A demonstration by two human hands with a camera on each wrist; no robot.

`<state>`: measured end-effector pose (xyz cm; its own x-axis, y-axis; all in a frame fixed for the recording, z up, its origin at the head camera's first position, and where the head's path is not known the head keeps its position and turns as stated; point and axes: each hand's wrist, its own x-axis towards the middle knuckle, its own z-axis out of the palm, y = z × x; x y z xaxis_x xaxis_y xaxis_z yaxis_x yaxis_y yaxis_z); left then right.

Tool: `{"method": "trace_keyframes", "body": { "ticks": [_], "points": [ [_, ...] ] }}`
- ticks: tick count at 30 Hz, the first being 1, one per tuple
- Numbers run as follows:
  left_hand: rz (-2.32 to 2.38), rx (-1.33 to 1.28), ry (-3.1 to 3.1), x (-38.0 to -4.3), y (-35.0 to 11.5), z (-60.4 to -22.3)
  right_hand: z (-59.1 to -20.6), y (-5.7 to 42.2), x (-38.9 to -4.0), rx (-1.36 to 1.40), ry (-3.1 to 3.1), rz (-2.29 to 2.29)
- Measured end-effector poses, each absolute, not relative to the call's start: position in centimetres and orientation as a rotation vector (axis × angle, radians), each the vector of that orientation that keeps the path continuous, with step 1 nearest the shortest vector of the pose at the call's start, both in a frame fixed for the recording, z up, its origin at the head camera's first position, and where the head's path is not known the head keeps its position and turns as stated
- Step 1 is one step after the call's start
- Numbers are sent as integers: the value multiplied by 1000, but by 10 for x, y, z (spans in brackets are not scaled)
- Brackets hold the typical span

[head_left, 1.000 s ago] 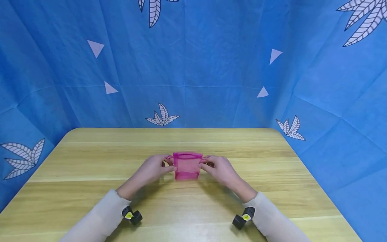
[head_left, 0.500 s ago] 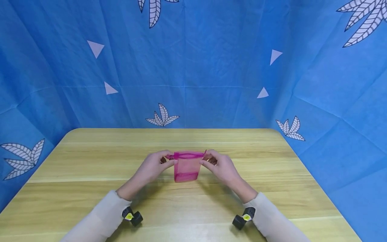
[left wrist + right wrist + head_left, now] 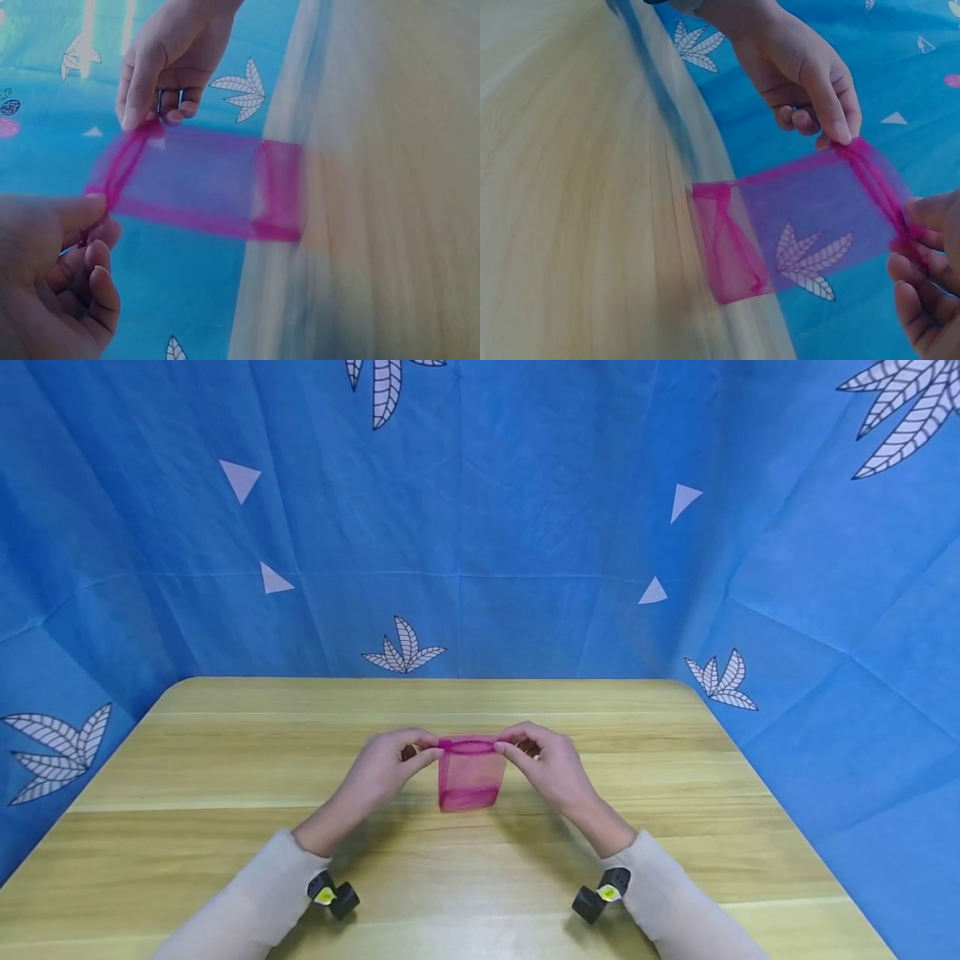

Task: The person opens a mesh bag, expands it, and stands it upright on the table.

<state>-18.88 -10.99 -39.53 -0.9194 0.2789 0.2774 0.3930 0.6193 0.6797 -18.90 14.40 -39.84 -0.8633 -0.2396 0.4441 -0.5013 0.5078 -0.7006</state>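
A sheer magenta organza drawstring bag [image 3: 471, 774] hangs between both hands above the middle of the table. My left hand [image 3: 387, 766] pinches its upper left corner between thumb and index finger. At the opposite upper corner, my right hand [image 3: 545, 766] pinches the gathered top band the same way. In the left wrist view the bag [image 3: 199, 180] is see-through and looks flat, with a darker band at its bottom. The right wrist view shows the drawstring channel of the bag [image 3: 874, 178] stretched between the fingers.
The wood-grain table [image 3: 465, 877] spreads below the hands. Behind and beside it hangs a blue cloth [image 3: 465, 510] printed with white leaves and triangles. A small black device [image 3: 332, 894] is strapped at the left wrist and another device [image 3: 602, 894] at the right.
Both hands have shifted slightly up, and their fingers have moved from the drawstring loops at the sides in onto the bag's top corners. The bag has moved slightly right.
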Motion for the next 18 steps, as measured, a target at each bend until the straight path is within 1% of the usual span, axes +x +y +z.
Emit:
{"method": "trace_keyframes", "body": {
  "ticks": [5,18],
  "points": [
    [-1182,-521,-2719,-189,-113,-392,-396,147,-190,603,-2473,1282],
    [-1185,-537,-2709,-191,-117,-387,-394,152,-193,649,-2491,1255]
  ]
}}
